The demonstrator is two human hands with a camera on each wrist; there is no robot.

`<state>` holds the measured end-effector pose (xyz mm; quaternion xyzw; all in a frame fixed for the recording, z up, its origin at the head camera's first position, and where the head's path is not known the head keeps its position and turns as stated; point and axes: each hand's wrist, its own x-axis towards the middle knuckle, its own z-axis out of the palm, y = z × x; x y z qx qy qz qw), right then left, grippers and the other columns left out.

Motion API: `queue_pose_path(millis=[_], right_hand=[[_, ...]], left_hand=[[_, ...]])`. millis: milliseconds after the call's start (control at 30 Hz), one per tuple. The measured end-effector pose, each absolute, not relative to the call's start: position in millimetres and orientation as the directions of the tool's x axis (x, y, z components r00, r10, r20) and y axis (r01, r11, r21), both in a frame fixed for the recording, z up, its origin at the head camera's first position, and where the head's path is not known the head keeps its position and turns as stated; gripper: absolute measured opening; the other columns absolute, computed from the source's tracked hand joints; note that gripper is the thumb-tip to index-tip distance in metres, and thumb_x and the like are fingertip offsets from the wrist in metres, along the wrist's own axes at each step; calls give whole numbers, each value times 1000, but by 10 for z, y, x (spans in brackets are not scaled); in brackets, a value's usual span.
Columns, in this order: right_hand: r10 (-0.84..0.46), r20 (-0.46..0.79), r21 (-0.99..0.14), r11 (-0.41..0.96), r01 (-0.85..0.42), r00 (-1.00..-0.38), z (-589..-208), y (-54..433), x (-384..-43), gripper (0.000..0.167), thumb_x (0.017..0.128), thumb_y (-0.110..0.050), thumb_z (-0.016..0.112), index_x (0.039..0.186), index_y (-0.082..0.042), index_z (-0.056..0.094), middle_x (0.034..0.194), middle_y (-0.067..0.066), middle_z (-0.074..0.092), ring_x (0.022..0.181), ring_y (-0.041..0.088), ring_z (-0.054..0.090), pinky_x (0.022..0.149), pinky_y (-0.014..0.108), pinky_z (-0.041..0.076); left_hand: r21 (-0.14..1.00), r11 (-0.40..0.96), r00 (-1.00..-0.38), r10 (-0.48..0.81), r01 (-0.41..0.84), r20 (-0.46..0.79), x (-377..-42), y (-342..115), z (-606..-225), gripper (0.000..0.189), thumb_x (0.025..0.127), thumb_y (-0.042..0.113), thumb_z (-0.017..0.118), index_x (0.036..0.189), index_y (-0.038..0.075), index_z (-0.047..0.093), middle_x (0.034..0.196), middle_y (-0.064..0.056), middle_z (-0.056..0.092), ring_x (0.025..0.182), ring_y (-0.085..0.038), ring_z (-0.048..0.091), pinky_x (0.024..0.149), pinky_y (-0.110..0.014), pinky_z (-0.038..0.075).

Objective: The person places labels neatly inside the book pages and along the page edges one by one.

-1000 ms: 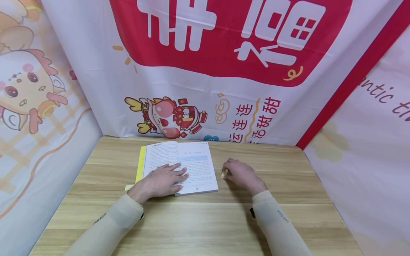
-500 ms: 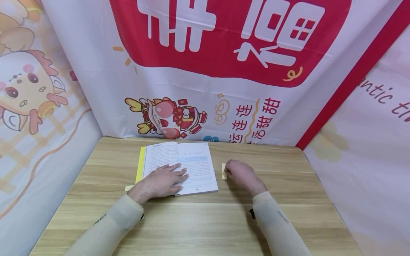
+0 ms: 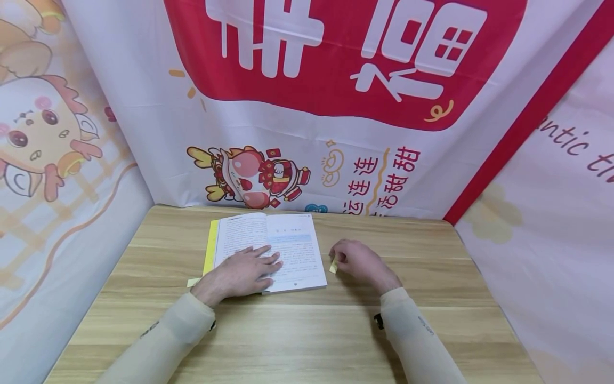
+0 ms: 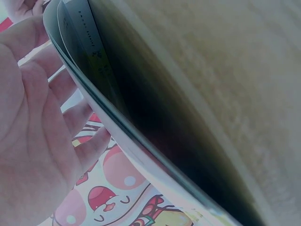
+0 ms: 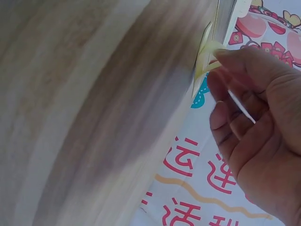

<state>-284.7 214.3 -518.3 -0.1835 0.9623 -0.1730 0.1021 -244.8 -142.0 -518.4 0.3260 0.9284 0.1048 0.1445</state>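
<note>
An open book [image 3: 295, 261] with printed pages lies on the wooden table, a yellow cover flap [image 3: 210, 248] showing along its left side. My left hand [image 3: 242, 271] rests flat over the lower left page and the spine, fingers spread. To the right of the book, the thumb and index finger of my right hand [image 3: 360, 261] pinch a small pale yellow sticky note [image 3: 333, 267]. The right wrist view shows the note bending up between thumb and fingertip, close to the tabletop, with the other fingers loosely curled.
A second pale yellow slip [image 3: 193, 281] sticks out left of the book, beside the left wrist. The wooden table [image 3: 297, 341] ends at a printed cloth backdrop [image 3: 307, 122] behind, with more cloth walls on both sides.
The right hand has shifted slightly left, and the sticky note, seen upright half a second ago, now shows smaller and tilted at the fingertips. The left hand and book stay still.
</note>
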Motion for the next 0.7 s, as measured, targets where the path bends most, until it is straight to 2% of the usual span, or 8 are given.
queue_pose_path(millis=[167,333,533,700], right_hand=[[-374,-179,-439,858,-267,-910,-5181,2145,-2848,16,107,-8,82,99,-21,82,110,-3,80,96,17,68,86,35,59],[-386,-170,-457,846,-274,-907,-5196,2168,-2861,22,108,-11,80,90,-21,71,94,-3,70,90,15,65,80,33,56],[-374,-196,-517,825,-229,-906,-5218,2217,-2872,13,111,-16,81,109,-21,69,103,-2,71,96,16,66,83,34,59],[-384,-182,-497,830,-252,-905,-5229,2234,-2881,13,112,-7,74,118,-18,71,109,1,73,99,18,66,89,37,62]], left_hand=[[288,764,-744,638,578,-198,-2447,-1423,-5183,58,120,41,65,174,20,60,187,-5,50,182,-39,34,147,-72,29],[284,763,-744,639,581,-194,-2444,-1421,-5186,58,120,41,65,174,20,60,187,-5,50,182,-39,34,147,-72,29],[286,762,-744,639,580,-193,-2444,-1421,-5187,58,120,40,65,174,20,59,187,-6,50,182,-40,33,147,-72,29],[284,762,-743,640,582,-196,-2447,-1420,-5189,58,120,41,65,174,19,59,187,-6,50,182,-40,33,147,-72,29]])
